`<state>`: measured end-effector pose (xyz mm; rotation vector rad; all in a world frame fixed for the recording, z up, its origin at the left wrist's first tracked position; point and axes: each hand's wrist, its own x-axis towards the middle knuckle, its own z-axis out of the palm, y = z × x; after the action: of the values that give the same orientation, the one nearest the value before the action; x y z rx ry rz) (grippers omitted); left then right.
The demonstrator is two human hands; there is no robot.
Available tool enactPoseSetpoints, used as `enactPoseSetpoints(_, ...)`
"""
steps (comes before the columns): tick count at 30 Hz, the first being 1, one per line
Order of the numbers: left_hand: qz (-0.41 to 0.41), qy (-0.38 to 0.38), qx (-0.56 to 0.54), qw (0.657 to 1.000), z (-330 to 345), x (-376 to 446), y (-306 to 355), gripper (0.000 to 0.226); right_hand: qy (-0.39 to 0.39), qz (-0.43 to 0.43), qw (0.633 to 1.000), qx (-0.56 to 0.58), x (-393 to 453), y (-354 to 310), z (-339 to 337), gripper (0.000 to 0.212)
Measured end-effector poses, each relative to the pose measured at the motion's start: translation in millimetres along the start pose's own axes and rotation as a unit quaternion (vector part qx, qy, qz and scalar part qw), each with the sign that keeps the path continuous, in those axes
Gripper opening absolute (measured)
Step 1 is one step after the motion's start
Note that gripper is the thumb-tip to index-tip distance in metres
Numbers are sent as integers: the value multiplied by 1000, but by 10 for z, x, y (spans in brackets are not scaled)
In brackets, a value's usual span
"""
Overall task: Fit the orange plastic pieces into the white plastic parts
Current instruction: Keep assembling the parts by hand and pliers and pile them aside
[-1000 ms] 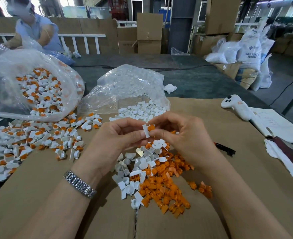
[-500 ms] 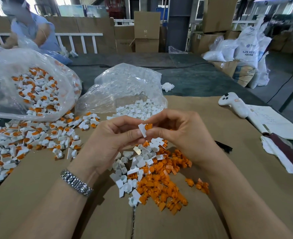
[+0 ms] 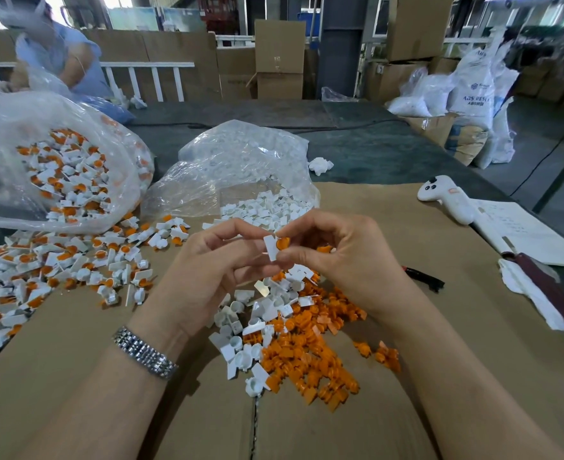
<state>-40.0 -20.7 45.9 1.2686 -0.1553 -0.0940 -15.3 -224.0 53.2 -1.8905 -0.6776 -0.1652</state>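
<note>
- White flat plastic part (image 3: 271, 248), mid-frame, long axis near upright, pinched by left hand (image 3: 214, 273).
- Round orange plastic piece (image 3: 283, 242) at its right, pinched by right hand (image 3: 343, 260).

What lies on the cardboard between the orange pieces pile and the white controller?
In the head view, a black pen-like tool lies between the orange pieces pile and the white controller; otherwise bare cardboard.

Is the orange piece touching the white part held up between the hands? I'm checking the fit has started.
Touching. In the head view the orange piece sits directly against the white part, no gap between them, both pinched by the left hand and right hand.
</note>
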Motion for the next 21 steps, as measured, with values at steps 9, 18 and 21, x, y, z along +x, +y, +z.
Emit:
enactPoseSetpoints(9, -32, 32, 15, 999, -3, 42, -32, 17, 3, -44, 995, -85, 17, 21, 51, 17)
enactPoseSetpoints(18, -43, 71, -3, 996, -62, 67, -49, 22, 55, 93, 968, -228, 57, 123, -129, 53)
enactPoseSetpoints(21, -43, 78, 0, 996, -82, 71, -38, 26, 2, 267, 875, -404, 35, 284, -266, 62)
